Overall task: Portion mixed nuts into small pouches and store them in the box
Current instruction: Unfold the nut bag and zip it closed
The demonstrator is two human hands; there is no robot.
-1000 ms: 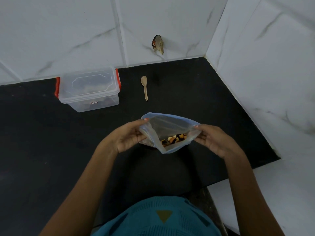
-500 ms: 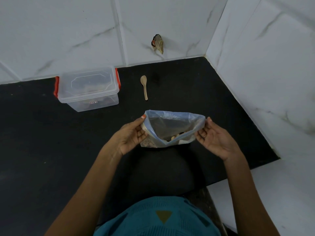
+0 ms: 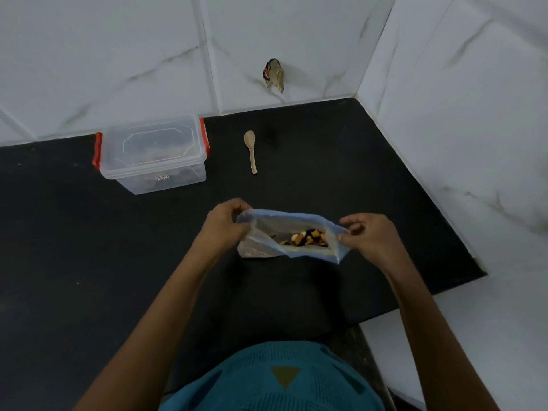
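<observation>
At the two ends of the zip bag's (image 3: pixel 267 232) mouth, both hands were clamped: the left hand (image 3: pixel 225 225) pinched the 9 o'clock corner with knuckles up, and the right hand (image 3: pixel 370 235) pinched the 3 o'clock corner between thumb and curled fingers. Half a second before, the palms had been more open and cupped the bag's sides; now the rim was drawn out sideways, long and narrow. I judged this as either straightening the zip strip to close it or stretching the mouth for scooping, and could not tell which. Mixed nuts (image 3: pixel 308 238) lay heaped inside toward the 3 o'clock end, easier to see than a moment earlier. The bag rested low over the black counter (image 3: pixel 89 247). A wooden spoon (image 3: pixel 250 149) lay untouched at 12 o'clock from the bag. At 10 o'clock stood the clear box (image 3: pixel 154 155), lid on, red clasps at both ends, with dim contents I could not identify
</observation>
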